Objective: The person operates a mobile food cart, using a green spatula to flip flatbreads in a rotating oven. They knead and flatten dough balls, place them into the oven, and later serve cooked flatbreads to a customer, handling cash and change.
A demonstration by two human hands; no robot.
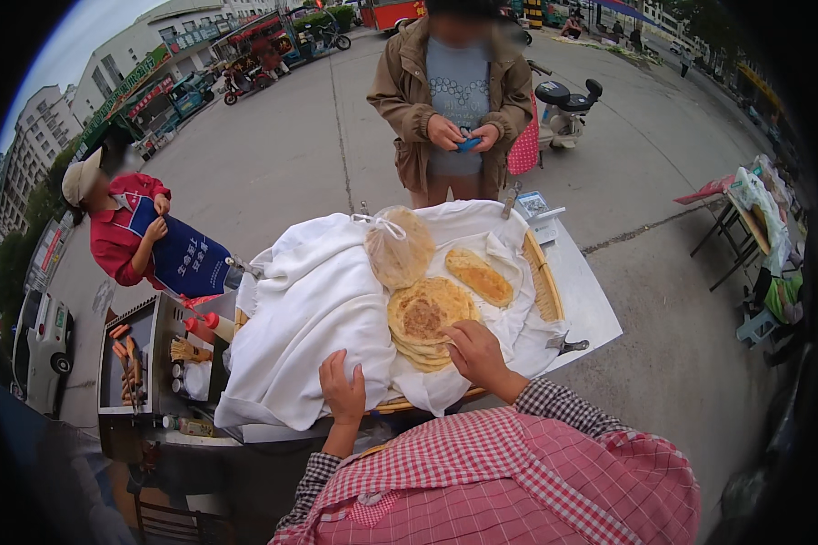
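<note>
A stack of round flatbreads (426,317) lies on white cloth in a wicker basket (544,276). My right hand (476,347) is at the stack's right edge, fingers curled and apart, with the fingertips at or just over the bread. Behind the stack is a tied clear plastic bag of flatbread (400,246). An oval browned bread (479,276) lies to its right. A thick white cloth (307,300) covers the basket's left part. My left hand (343,387) rests on or just above the cloth's near edge, fingers spread, holding nothing.
A person in a brown jacket (403,95) stands across the table, holding something blue. Another, in a blue apron (184,255), stands at the left. Left of the basket are squeeze bottles (218,325) and a metal tray with sausages (133,375). A payment device (544,228) stands at the back right.
</note>
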